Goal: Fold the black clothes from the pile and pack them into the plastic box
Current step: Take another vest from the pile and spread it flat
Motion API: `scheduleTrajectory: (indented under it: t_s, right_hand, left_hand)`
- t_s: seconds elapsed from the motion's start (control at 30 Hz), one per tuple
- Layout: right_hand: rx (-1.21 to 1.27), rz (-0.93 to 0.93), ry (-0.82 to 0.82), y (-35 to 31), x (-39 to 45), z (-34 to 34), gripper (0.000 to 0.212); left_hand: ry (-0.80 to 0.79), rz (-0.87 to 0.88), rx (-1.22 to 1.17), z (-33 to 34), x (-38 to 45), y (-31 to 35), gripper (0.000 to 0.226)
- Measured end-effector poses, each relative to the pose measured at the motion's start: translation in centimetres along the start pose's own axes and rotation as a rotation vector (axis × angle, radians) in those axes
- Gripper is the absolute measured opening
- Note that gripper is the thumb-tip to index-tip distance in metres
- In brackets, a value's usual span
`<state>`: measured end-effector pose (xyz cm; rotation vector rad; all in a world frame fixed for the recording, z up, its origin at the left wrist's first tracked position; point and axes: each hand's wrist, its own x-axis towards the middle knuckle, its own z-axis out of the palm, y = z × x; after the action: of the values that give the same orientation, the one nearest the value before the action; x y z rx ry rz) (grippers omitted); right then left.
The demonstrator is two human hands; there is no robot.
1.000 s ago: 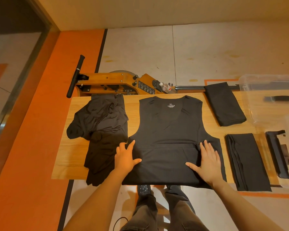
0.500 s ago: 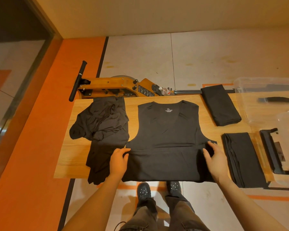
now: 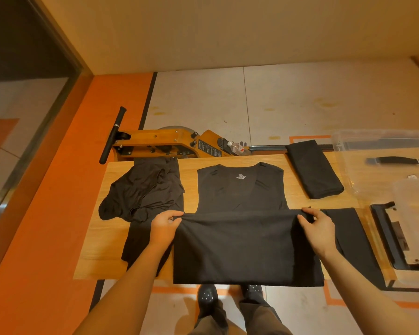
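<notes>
Left hand (image 3: 164, 228) and right hand (image 3: 318, 229) each grip the black vest (image 3: 242, 189); its lower half is lifted.

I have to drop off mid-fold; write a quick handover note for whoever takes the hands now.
Left hand and right hand each pinch a side of the black vest, lifting a fold across its middle; collar end flat on the table.
Done: two folded pieces lie right of the vest, not yet in the plastic box at far right.
Left: finish this fold, fold the crumpled pile on the left, pack everything.
</notes>
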<state>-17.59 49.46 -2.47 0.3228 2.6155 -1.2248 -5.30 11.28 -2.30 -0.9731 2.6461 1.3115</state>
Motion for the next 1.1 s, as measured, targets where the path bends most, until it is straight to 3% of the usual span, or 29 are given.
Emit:
scheduleTrajectory:
  t_s: [0.4,0.9,1.0,1.1]
  right_hand:
    - [-0.001,-0.051,-0.007,-6.2,7.1,0.0,0.050]
    - [-0.002,-0.081,0.024,-9.4,14.3,2.5,0.056]
    - [-0.095,-0.142,-0.029,-9.9,15.4,3.6,0.067]
    - [-0.366,-0.272,-0.015,-10.1,15.2,4.8,0.070]
  left_hand:
    - [0.102,0.008,0.072,-0.3,8.5,6.0,0.023]
    - [0.162,0.028,0.102,0.1,15.3,8.7,0.027]
    - [0.146,-0.002,0.194,0.6,16.3,8.8,0.035]
    - [0.111,-0.088,0.333,1.8,16.1,8.4,0.047]
